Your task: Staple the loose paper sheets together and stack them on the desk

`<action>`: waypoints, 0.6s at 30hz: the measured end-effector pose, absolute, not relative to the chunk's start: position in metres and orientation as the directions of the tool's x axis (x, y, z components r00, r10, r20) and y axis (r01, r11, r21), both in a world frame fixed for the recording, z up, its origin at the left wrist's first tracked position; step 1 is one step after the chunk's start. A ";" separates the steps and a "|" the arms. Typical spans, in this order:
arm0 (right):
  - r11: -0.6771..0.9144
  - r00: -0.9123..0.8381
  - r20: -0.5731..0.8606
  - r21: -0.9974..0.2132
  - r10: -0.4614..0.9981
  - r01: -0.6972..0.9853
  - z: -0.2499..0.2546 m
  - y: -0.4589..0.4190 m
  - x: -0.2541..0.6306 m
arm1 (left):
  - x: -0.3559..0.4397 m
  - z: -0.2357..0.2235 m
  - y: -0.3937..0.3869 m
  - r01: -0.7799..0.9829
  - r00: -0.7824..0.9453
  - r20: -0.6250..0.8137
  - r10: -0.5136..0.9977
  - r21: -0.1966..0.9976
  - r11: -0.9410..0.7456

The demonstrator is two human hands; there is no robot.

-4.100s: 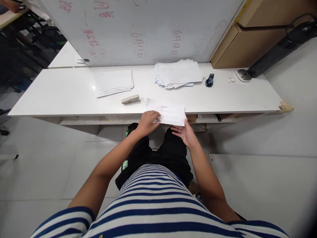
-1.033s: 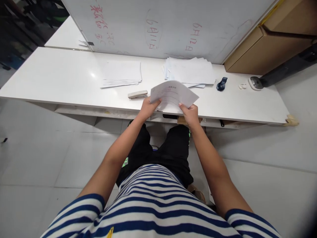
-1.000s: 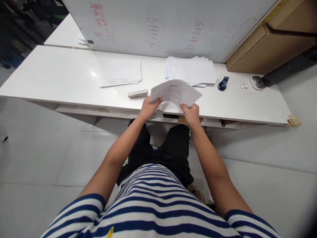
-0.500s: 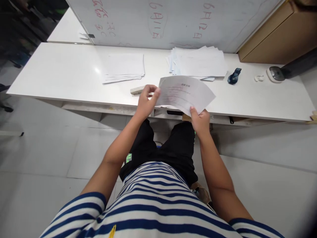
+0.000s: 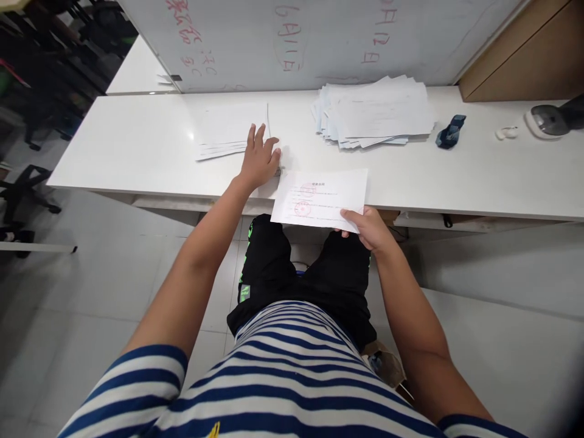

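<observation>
My right hand [image 5: 365,226] pinches the lower right corner of a printed paper sheet [image 5: 326,196] with red round stamps, held over the front edge of the desk. Fingers spread, my left hand [image 5: 261,157] hovers at the near right corner of a low stack of papers [image 5: 225,131]; whether it touches them I cannot tell. The light stapler seen a moment ago is mostly hidden behind my left hand and the sheet. A thicker, uneven pile of papers [image 5: 378,115] lies farther back, right of the middle.
The white desk [image 5: 123,146] meets a whiteboard [image 5: 337,42] with red writing at its back. Toward the right lie a dark blue strap-like item [image 5: 451,132], a small white object [image 5: 506,132] and a dark-and-white device [image 5: 550,121]. A brown cardboard box [image 5: 520,58] stands behind them.
My left hand has let go of the sheet and moved up and left to the low stack. The sheet has dropped lower and flattened in my right hand. The view has shifted slightly left.
</observation>
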State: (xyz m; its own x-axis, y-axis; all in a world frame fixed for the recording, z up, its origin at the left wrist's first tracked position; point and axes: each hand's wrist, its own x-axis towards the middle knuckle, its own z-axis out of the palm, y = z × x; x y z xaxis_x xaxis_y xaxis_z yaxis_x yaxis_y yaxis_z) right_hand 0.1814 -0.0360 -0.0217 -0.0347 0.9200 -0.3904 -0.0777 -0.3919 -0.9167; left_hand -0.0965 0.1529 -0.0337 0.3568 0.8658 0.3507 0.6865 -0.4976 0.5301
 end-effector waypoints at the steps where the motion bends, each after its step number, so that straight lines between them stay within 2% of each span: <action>1: -0.396 -0.037 -0.394 -0.915 0.918 -0.075 -0.022 -0.034 0.181 | -0.097 -0.033 0.152 0.688 0.369 0.335 0.867 0.528 -0.497; 11: -0.439 -0.027 -0.438 -0.897 0.898 -0.057 -0.008 -0.027 0.178 | -0.103 -0.031 0.152 0.669 0.442 0.265 0.857 0.539 -0.511; 18: -0.363 0.043 -0.369 -0.926 0.928 -0.103 -0.006 -0.034 0.180 | -0.112 -0.037 0.158 0.614 0.446 0.308 0.841 0.578 -0.537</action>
